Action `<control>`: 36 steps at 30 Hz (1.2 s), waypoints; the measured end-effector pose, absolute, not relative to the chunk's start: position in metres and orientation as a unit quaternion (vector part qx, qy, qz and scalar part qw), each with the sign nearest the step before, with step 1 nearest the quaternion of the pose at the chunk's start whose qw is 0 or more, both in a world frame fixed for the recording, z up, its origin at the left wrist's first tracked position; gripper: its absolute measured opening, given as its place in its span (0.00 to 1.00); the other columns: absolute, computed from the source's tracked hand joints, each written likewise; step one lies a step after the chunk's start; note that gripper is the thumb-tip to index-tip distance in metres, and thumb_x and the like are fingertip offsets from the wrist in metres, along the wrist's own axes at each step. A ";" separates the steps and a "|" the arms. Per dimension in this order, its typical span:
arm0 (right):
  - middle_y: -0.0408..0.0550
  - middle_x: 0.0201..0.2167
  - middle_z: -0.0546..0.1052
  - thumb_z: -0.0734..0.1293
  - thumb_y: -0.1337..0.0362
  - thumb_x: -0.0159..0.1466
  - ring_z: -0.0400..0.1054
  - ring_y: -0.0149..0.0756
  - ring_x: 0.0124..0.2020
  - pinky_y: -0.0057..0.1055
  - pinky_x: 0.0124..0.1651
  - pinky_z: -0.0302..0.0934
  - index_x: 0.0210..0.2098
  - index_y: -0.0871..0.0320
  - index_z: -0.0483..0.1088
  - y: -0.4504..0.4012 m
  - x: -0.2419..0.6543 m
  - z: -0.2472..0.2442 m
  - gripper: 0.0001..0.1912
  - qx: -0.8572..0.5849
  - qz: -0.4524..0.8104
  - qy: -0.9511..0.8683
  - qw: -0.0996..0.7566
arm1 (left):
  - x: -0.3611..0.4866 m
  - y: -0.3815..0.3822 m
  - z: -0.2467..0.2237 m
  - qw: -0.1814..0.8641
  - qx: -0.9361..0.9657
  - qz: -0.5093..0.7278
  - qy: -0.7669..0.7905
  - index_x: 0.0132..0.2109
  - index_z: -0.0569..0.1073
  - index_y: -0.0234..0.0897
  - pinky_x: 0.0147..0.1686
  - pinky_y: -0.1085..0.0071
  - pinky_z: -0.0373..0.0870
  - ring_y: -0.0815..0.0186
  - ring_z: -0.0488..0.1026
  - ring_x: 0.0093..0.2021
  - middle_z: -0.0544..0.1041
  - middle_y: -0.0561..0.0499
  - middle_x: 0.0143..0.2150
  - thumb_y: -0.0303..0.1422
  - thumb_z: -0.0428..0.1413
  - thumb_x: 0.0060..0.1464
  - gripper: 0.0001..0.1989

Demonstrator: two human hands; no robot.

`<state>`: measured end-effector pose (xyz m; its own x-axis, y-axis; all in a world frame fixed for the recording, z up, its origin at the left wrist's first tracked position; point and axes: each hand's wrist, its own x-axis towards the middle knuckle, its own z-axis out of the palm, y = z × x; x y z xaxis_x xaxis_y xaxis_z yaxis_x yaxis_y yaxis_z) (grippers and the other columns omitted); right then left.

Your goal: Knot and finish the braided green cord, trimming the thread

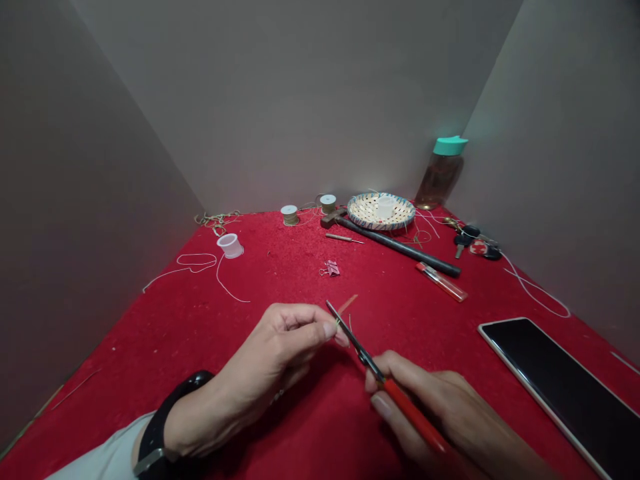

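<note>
My right hand (415, 400) is closed around a pair of scissors (400, 393) with red handles and dark metal blades. The blades point up and to the left, their tips passing just beside the fingertips of my left hand (295, 343). Between its thumb and forefinger, that hand pinches a thin thread (338, 322), of which only a short yellowish-green bit shows against the blades. Below the palm hang a few small pale bits, too small to name. A thin orange-brown strip (349, 304) lies beyond the scissor tips.
Ahead on the red cloth lie a pink binder clip (331, 269), a hammer (400, 247), an awl-like tool (344, 238), a lighter (443, 282) and thread spools (289, 215). A woven basket (356, 212) and bottle (443, 173) stand behind; a phone (560, 387) lies right.
</note>
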<state>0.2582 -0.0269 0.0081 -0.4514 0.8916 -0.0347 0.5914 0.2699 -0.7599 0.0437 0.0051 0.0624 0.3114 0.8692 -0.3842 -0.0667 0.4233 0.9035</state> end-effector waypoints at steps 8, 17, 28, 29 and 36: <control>0.38 0.19 0.73 0.54 0.60 0.75 0.68 0.31 0.17 0.24 0.23 0.59 0.39 0.52 0.71 -0.017 0.272 0.008 0.16 -0.501 0.244 -0.801 0.221 | 0.043 0.007 0.067 0.708 0.396 0.354 0.465 0.31 0.83 0.35 0.16 0.75 0.41 0.75 0.47 0.17 0.61 0.61 0.17 0.37 0.67 0.58 0.11; 0.64 0.41 0.85 0.58 0.61 0.71 0.83 0.60 0.31 0.47 0.27 0.71 0.57 0.64 0.77 0.010 0.299 -0.001 0.23 -0.584 0.029 -0.799 0.139 | 0.040 0.000 0.088 0.710 0.328 0.485 0.393 0.36 0.87 0.33 0.51 0.67 0.80 0.58 0.80 0.47 0.85 0.44 0.44 0.30 0.66 0.57 0.05; 0.71 0.50 0.80 0.57 0.62 0.71 0.76 0.68 0.50 0.65 0.50 0.71 0.59 0.67 0.78 0.007 0.285 0.007 0.26 -0.547 0.044 -0.815 0.186 | 0.051 -0.018 0.113 0.706 0.243 0.600 0.287 0.31 0.83 0.28 0.51 0.62 0.86 0.62 0.83 0.42 0.85 0.45 0.35 0.20 0.54 0.66 0.17; 0.68 0.56 0.79 0.57 0.59 0.73 0.76 0.61 0.55 0.58 0.55 0.72 0.60 0.64 0.77 -0.001 0.278 0.014 0.26 -0.531 0.070 -0.819 0.205 | 0.053 -0.019 0.115 0.711 0.238 0.601 0.278 0.30 0.83 0.28 0.50 0.62 0.87 0.63 0.84 0.41 0.84 0.45 0.34 0.20 0.53 0.67 0.18; 0.40 0.32 0.83 0.63 0.59 0.73 0.79 0.34 0.37 0.28 0.46 0.71 0.38 0.52 0.74 -0.048 0.221 0.071 0.10 -0.389 0.523 -0.725 0.222 | 0.066 -0.024 0.125 0.708 0.217 0.622 0.255 0.30 0.82 0.26 0.44 0.66 0.88 0.64 0.85 0.36 0.84 0.43 0.32 0.20 0.47 0.71 0.24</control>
<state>0.2205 -0.0482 0.0714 -0.5996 0.7958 -0.0854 0.3314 0.1498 -0.9315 0.0656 -0.0245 0.1249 0.0961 0.9911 -0.0920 -0.7698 0.1326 0.6244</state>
